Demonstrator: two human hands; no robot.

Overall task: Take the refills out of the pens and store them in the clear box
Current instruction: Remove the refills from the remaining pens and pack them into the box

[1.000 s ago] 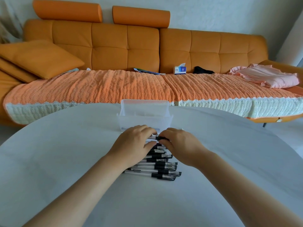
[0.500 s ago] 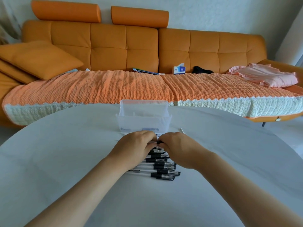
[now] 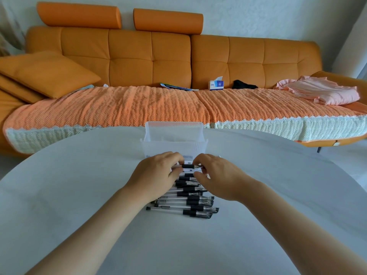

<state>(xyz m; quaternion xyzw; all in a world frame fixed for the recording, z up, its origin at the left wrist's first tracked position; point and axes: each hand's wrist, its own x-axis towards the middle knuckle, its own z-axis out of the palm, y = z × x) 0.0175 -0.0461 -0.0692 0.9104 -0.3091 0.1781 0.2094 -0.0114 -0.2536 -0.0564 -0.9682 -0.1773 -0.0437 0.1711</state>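
Your left hand (image 3: 158, 175) and your right hand (image 3: 220, 175) meet over the far end of the pile of pens (image 3: 184, 201) on the white worktop (image 3: 79, 195), and together they hold one pen (image 3: 187, 166) crosswise just above the pile. The left grip is pressed together on the clear barrel end, fingers curled over it; the right grip pinches the tip end, with the thumb underneath and the fingertips (image 3: 196, 161) on top. Between your two hands only the pen's black rubber sleeve shows, lying level from left to right. Whether the pen has come apart at that point you cannot tell, since your fingers cover both ends. The rest of the pens lie below your hands in a loose stack, mostly side by side, clear barrels to the left and black sleeves and caps to the right, the nearest ones flat on the worktop. The clear box (image 3: 174, 141) stands just beyond your hands, close to your knuckles, upright and open at the top; its ribbed walls are see-through, and what lies inside is too faint to make out. Behind the worktop runs an orange sofa (image 3: 151, 56) with a textured orange cover (image 3: 119, 108), a tissue box (image 3: 216, 84) and a folded pink cloth (image 3: 321, 90) on its seat
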